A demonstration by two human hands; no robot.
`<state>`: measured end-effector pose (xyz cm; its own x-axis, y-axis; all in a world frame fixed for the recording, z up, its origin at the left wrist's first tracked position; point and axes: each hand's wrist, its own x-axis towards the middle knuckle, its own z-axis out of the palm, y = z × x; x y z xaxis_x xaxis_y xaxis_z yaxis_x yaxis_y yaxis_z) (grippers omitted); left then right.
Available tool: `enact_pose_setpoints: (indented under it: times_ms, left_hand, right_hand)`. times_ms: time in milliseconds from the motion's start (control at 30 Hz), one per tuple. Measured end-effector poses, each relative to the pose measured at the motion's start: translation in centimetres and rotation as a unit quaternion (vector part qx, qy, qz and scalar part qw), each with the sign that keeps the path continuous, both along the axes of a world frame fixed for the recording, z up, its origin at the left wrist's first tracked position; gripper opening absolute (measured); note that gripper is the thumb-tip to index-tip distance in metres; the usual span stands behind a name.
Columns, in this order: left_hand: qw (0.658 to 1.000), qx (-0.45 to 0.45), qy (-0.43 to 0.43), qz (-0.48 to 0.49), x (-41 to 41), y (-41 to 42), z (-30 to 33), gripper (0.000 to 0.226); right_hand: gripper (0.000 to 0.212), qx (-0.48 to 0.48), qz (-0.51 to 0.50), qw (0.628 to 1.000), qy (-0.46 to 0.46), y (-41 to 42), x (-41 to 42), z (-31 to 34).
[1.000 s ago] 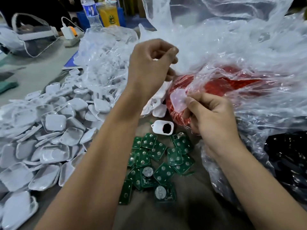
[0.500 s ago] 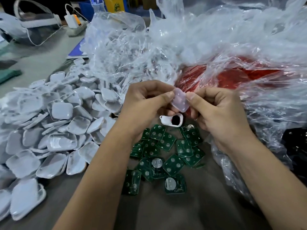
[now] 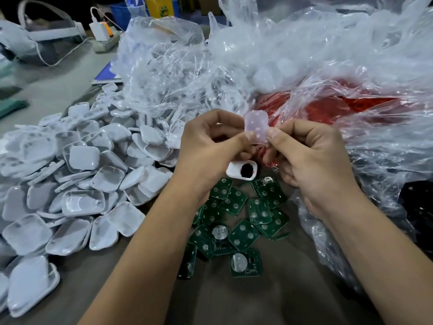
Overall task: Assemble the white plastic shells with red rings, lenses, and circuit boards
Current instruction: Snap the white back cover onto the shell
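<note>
My left hand (image 3: 208, 141) and my right hand (image 3: 311, 156) pinch one translucent lens (image 3: 255, 125) between them at its lower edge, held up in front of the red parts. Just below the hands a white shell with a dark round hole (image 3: 241, 170) lies on the table. Several green circuit boards (image 3: 243, 219) are scattered under my wrists. A large heap of white plastic shells (image 3: 77, 174) fills the left side. Red rings (image 3: 339, 109) show through a clear plastic bag on the right.
Crumpled clear plastic bags (image 3: 257, 55) of parts pile up across the back and right. A dark bag (image 3: 419, 207) sits at the right edge. A white headset (image 3: 44, 31), a charger with cable (image 3: 100, 31) and a blue book (image 3: 106, 75) lie at the back left.
My left hand came down from above the bags to meet my right hand. Both now pinch the lens, which has been lifted and turned upright.
</note>
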<state>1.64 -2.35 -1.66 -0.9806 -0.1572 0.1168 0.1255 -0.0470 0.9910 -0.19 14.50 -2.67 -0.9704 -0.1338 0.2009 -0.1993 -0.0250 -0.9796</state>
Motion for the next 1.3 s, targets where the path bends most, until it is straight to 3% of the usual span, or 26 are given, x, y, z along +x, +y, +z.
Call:
enact_pose_setpoints:
  times_ms: [133, 300, 367, 533, 600, 667, 767, 1067, 1300]
  left_hand:
    - [0.998, 0.036, 0.019, 0.037, -0.4, -1.0, 0.1, 0.020]
    - [0.990, -0.128, 0.032, -0.059, -0.4, -1.7, 0.3, 0.016]
    - [0.987, -0.140, 0.042, -0.065, -0.4, -1.6, 0.2, 0.009]
    - [0.989, -0.141, 0.043, -0.031, -0.4, -1.8, 0.1, 0.004]
    - [0.968, -0.246, 0.033, -0.024, -0.4, -2.4, 0.0, 0.009]
    - [0.918, -0.393, 0.014, -0.050, -0.2, -3.1, -0.2, 0.026]
    - [0.872, -0.482, -0.004, -0.090, 0.0, -3.5, -0.2, 0.047]
    - [0.855, -0.515, 0.008, -0.062, -0.4, -3.2, -0.6, 0.040]
    - [0.863, -0.500, 0.013, -0.067, -0.4, -3.3, -0.8, 0.042]
  right_hand:
    - [0.025, 0.105, -0.023, 0.991, 0.080, -0.1, 0.6, 0.2]
    - [0.010, 0.133, -0.072, 0.982, 0.109, 0.4, 0.1, 0.4]
    - [0.003, 0.155, -0.057, 0.981, 0.106, 0.4, -0.1, 0.4]
    - [0.010, 0.157, -0.067, 0.980, 0.104, 0.4, -0.2, 0.1]
    - [0.011, 0.156, -0.090, 0.978, 0.106, 0.6, -0.4, 0.0]
    - [0.011, 0.181, -0.101, 0.972, 0.114, 0.6, -0.4, 0.0]
    - [0.012, 0.239, -0.101, 0.957, 0.127, 0.3, -0.4, -0.1]
    - [0.008, 0.355, -0.071, 0.917, 0.167, -0.9, 0.2, -0.8]
    - [0.006, 0.293, -0.079, 0.941, 0.151, -0.9, 0.2, -0.8]
